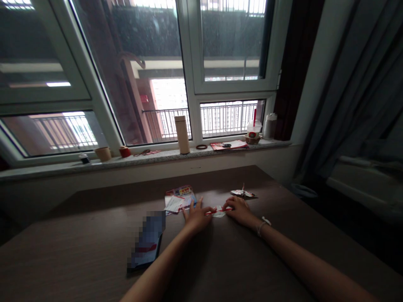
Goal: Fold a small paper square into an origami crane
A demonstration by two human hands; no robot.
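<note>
A small folded paper, white with red bands, lies on the brown table between my hands. My left hand grips its left end near the thumb, the other fingers spread towards the loose papers. At its right end, the curled fingers of my right hand press together on the paper. A white and red paper crane stands just beyond my right hand. Printed sheets and white paper lie beyond my left hand. Left of my forearm is a tablet or phone, its screen partly pixelated.
Along the windowsill stand a beige bottle, a tan cup, a red spool-like item and a drink cup with a red straw. Scissors rest on red papers there. The table's right edge borders a dark curtain.
</note>
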